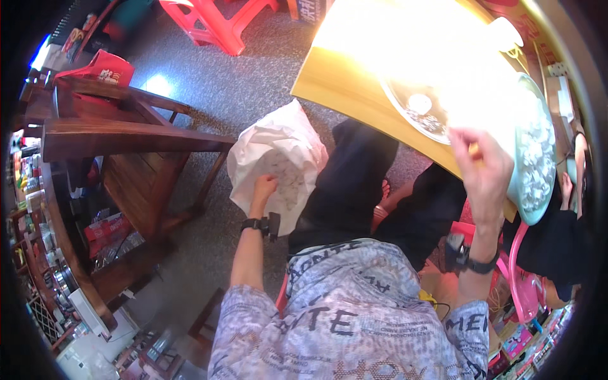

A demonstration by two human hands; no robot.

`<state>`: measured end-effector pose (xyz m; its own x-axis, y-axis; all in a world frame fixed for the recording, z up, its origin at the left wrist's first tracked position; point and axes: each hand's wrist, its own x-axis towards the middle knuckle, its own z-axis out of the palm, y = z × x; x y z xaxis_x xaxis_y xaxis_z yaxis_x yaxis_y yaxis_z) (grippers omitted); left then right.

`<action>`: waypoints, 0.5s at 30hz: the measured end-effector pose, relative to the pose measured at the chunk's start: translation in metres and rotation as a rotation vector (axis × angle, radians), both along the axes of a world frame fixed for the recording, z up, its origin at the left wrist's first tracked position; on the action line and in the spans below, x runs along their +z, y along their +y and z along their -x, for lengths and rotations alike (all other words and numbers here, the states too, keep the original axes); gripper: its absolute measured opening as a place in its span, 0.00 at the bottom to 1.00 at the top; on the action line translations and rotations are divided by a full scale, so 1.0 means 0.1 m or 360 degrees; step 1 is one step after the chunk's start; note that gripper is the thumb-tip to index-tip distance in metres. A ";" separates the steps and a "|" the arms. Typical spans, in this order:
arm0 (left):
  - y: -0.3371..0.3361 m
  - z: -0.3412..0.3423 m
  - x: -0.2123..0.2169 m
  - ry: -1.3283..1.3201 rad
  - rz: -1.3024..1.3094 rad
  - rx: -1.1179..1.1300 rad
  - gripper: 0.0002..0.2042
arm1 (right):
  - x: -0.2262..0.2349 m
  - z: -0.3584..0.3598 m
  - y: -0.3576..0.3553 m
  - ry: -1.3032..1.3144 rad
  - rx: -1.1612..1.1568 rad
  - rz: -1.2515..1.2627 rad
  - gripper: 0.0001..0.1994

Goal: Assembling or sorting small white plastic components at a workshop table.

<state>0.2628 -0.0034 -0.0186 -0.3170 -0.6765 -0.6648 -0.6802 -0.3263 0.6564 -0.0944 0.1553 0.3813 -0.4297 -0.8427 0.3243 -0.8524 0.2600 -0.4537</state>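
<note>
My left hand is closed, its fingers curled inside the mouth of a white sack beside my left leg. Small pale pieces lie in the sack; whatever the fingers hold is too small to make out. My right hand is raised at the table's near edge in a pinch, next to a round plate. Glare hides what is between its fingertips. On the plate are small dark bits and a round white piece. To the right stands a pale green basin full of white pieces.
A bright lamp washes out much of the yellow wooden table. Dark wooden chairs stand at the left, a red plastic stool at the far side. Another person's hand shows at the right, near a pink chair.
</note>
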 end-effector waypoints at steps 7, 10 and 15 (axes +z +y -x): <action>0.14 0.05 -1.49 -0.0524 0.1401 -0.0684 0.24 | -0.23 -0.29 0.19 -0.0036 0.0296 -0.0056 0.09; 0.24 0.44 -1.43 -0.0330 0.1154 -0.0575 0.25 | -0.31 -0.32 0.26 -0.0046 0.0136 -0.0284 0.10; 0.27 0.72 -0.83 0.0030 0.0677 -0.0312 0.25 | -0.36 -0.41 0.19 -0.0024 0.0088 -0.0419 0.10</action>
<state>0.1905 0.0232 -0.1019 -0.4753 -0.8139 -0.3342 -0.6886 0.1077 0.7171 -0.0529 0.1743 0.3449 -0.3837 -0.9195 0.0848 -0.8623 0.3239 -0.3892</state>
